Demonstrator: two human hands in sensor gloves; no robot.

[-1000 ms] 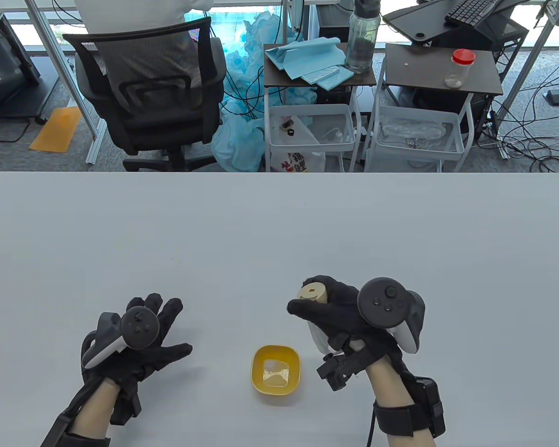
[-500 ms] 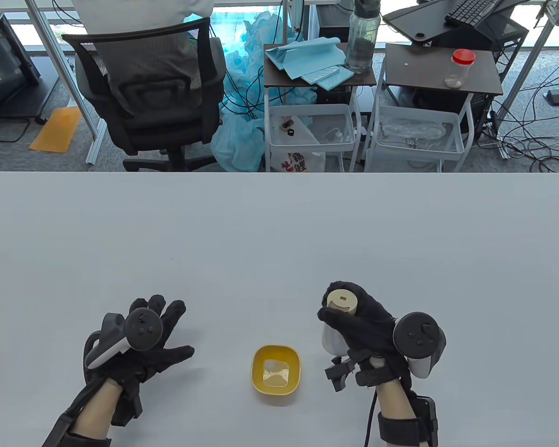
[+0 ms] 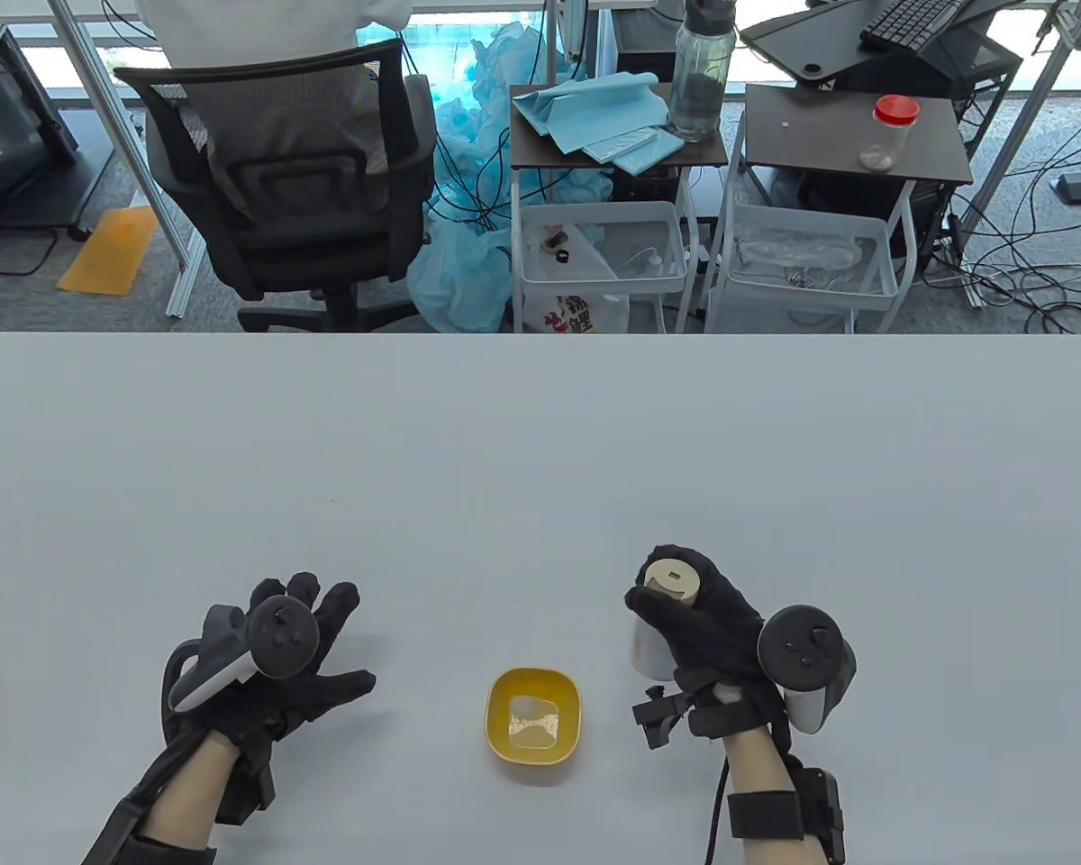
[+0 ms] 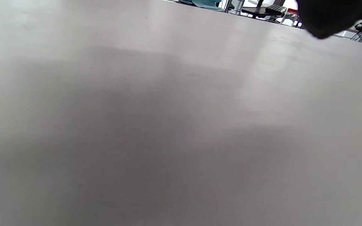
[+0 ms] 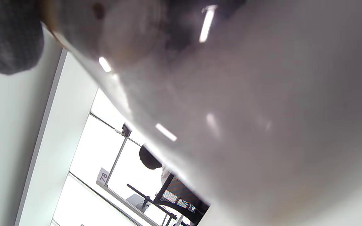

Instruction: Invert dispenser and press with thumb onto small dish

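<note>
Rightward, dispenser (image 3: 669,586) beside dish (image 3: 533,715) rim.

You had bright, even daylight from the windows behind the tabletop (image 3: 540,432), which stayed sharp in the table view, with soft shadows beside each hand and straight lines bowing near the edges. Your left wrist view was dull and soft, a broad shadow lying across the surface. Your right wrist view was badly out of focus, with streaks of glare and a blown-out white background.

White dispenser (image 3: 669,599) upright; yellow dish (image 3: 533,715) beside
</note>
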